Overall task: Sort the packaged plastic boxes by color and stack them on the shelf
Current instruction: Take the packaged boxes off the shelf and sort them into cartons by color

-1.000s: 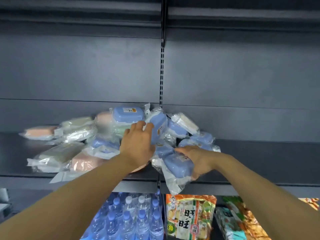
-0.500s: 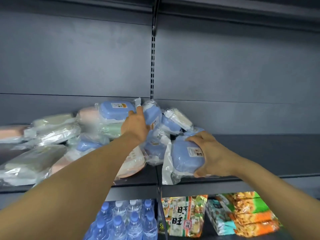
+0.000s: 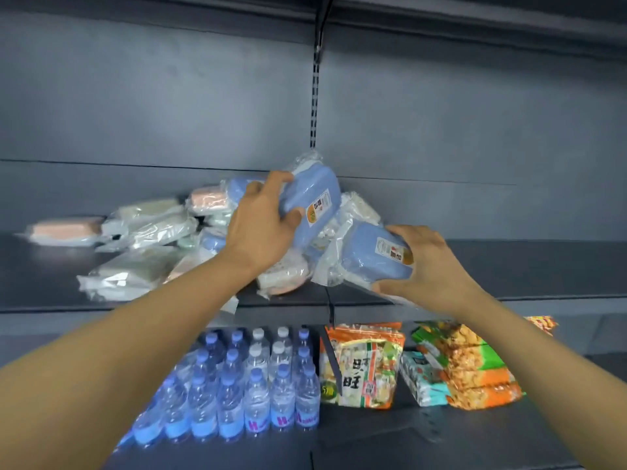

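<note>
A jumbled pile of plastic-wrapped boxes (image 3: 149, 228) in blue, pink, green and white lies on the dark grey shelf (image 3: 529, 269). My left hand (image 3: 261, 228) grips a blue packaged box (image 3: 315, 201) lifted above the pile, tilted with its label facing me. My right hand (image 3: 424, 262) holds a second blue packaged box (image 3: 376, 256) at the pile's right edge, just above the shelf front. A pink box (image 3: 68, 228) lies apart at the far left.
The shelf to the right of the pile is bare. Below, on the lower shelf, stand several water bottles (image 3: 258, 381) and snack bags (image 3: 366, 364), with more packets (image 3: 468, 364) to the right. A slotted upright (image 3: 315, 96) runs up the back panel.
My left hand has pulled a blue box up out of the pile. My right hand has carried its blue box to the right and tilted it. The camera view has dropped.
</note>
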`<state>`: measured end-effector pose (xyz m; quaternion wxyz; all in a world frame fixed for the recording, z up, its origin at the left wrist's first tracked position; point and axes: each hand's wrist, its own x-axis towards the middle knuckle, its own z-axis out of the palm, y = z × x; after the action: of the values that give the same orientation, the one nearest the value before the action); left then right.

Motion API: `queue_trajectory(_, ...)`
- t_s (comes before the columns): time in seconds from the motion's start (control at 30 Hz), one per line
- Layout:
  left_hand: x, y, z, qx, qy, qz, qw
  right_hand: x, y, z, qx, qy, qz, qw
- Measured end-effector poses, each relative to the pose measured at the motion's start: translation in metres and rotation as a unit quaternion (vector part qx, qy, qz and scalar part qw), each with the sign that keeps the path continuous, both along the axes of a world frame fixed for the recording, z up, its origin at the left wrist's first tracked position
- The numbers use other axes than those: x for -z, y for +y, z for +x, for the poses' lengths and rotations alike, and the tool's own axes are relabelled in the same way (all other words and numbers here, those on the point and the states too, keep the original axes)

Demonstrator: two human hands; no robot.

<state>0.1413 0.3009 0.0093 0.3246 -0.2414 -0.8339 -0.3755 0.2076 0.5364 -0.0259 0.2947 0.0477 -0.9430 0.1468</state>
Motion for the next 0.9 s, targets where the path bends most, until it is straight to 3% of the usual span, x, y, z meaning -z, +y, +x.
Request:
queue_trajectory(0.17, 0.038, -0.044, 0.073, -0.047, -0.026, -0.008, 0.999, 0.029, -0.026, 0.048, -0.058, -0.035, 0.009, 0.998)
queue_trajectory(0.37, 0.109, -0.093, 0.150, -0.128, -0.118, -0.009, 0.985, 0.091, -0.062, 0.086, -0.111, -0.108, 0.007, 0.988)
queue_trajectory(0.67, 0.219, -0.201, 0.227, -0.228, -0.272, -0.073, 0.932, 0.191, -0.148, 0.109, -0.177, -0.231, 0.039, 0.956)
queue_trajectory(0.9, 0.288, -0.321, 0.245, -0.240, -0.366, -0.083, 0.895, 0.265, -0.253, 0.112, -0.184, -0.300, 0.082, 0.933)
